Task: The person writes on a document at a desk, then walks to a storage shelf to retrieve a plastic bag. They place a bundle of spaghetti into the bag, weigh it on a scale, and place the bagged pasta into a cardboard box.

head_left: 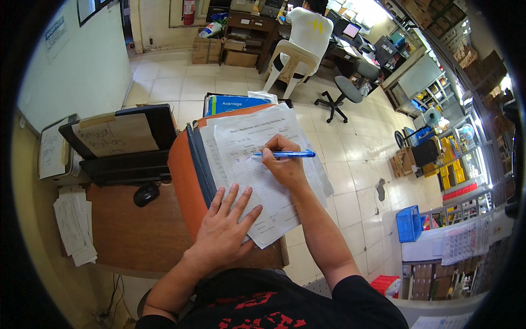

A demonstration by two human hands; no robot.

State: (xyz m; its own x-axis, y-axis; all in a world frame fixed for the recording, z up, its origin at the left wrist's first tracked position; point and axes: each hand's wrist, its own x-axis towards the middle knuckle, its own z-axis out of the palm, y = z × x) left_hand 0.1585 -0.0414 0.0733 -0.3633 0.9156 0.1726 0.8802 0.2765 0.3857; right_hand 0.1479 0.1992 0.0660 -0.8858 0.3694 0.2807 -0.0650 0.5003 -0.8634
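Printed form (246,183) sits mid-view, topmost of a paper stack over an orange folder (182,172). Your right hand (286,164), 3 o'clock on the form, has its fingers closed around a blue pen (300,154), nib toward 9 o'clock, at the sheet; nib contact, can't tell. Your left hand (227,219), 7 o'clock, lies with fingers spread on the sheet, gripping nothing. Black mouse (146,194) near 9 o'clock, on the brown desk (131,236).

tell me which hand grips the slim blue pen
The right hand grips the slim blue pen; the left hand lies spread, penless, over the white printed paper sheets.
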